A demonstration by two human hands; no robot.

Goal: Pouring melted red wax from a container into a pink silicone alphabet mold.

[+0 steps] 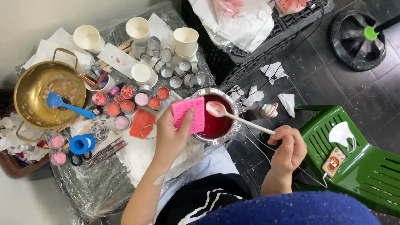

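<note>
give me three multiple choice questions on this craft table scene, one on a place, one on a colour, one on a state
1. Where is the blue spatula?
A. in the gold bowl
B. on the green chair
C. in a paper cup

2. What colour is the mould held by the left hand?
A. yellow
B. pink
C. black

3. What state is the spoon in the right hand?
A. lying on the floor
B. stuck in a paper cup
C. held over the steel pot of red liquid

Answers:
1 A, the spatula lies inside the gold bowl at the left.
2 B, the flat mould is bright pink.
3 C, the spoon's bowl hangs above the red liquid.
</note>
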